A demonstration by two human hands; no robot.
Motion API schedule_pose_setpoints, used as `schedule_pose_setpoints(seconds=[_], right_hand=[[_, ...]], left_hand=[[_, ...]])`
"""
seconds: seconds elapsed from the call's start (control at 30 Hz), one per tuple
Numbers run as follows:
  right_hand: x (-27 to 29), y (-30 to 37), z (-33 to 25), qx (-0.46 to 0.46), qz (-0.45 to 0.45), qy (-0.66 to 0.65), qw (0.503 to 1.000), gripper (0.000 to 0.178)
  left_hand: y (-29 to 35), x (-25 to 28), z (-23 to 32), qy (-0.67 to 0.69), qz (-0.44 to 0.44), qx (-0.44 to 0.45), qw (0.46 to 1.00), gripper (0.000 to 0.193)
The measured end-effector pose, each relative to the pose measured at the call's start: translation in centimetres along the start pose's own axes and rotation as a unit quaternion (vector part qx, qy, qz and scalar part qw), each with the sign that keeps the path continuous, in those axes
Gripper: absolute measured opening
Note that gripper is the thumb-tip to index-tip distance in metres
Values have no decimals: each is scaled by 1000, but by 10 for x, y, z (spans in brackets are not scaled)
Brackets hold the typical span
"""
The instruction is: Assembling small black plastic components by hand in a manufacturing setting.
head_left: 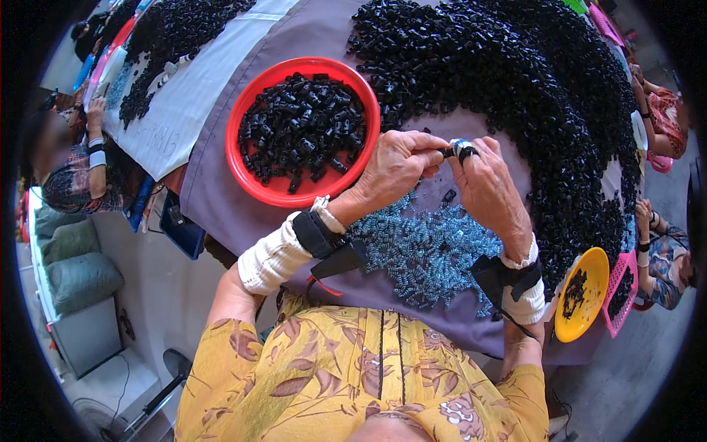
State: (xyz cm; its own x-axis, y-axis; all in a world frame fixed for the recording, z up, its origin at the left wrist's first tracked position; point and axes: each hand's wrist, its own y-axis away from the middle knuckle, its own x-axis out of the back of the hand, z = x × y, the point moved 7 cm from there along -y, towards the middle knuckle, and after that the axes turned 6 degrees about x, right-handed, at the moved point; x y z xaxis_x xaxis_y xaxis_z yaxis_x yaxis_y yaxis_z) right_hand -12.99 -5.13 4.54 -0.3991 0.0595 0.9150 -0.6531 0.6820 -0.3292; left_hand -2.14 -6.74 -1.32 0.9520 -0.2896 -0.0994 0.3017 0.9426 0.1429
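My left hand (394, 166) and my right hand (492, 180) meet over the table, fingertips pinched together on a small black plastic piece (446, 152). Fingers hide most of that piece, so its exact shape cannot be made out. White and black wrapping covers a finger of my right hand. Below my hands lies a loose heap of small bluish metal coil springs (423, 247). One black piece (448, 197) rests at the heap's upper edge. Left of my left hand stands a red basin (241, 173) holding many black plastic cord-lock-like pieces (302, 125).
A large heap of black plastic pieces (545, 118) curves around the far and right sides of the purple-grey cloth (213, 169). At right sit a yellow plate (600, 272) and a pink basket (624, 291). Other people work at left and right. Another black heap (173, 44) lies far left.
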Motion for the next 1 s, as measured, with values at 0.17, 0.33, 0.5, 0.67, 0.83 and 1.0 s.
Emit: schedule_pose_setpoints(seconds=[0.17, 0.33, 0.5, 0.67, 0.83, 1.0], right_hand=[[7, -3, -1, -29, 34, -6, 999, 8], [6, -2, 0, -39, 88, -37, 995, 10], [6, -2, 2, -22, 102, -43, 994, 8], [12, -10, 1, 49, 39, 37, 997, 3], [17, -7, -1, 19, -31, 49, 998, 13], [15, -7, 0, -21, 9, 64, 998, 28]], left_hand=[[1, -1, 10, -27, 20, -52, 998, 18], [4, -1, 14, -20, 49, -67, 996, 18], [4, 0, 11, -35, 61, -68, 995, 18], [-1, -2, 2, 1, 19, 30, 999, 18], [-2, -4, 2, 54, -31, 53, 997, 20], [-1, -10, -4, 95, -40, 88, 991, 22]])
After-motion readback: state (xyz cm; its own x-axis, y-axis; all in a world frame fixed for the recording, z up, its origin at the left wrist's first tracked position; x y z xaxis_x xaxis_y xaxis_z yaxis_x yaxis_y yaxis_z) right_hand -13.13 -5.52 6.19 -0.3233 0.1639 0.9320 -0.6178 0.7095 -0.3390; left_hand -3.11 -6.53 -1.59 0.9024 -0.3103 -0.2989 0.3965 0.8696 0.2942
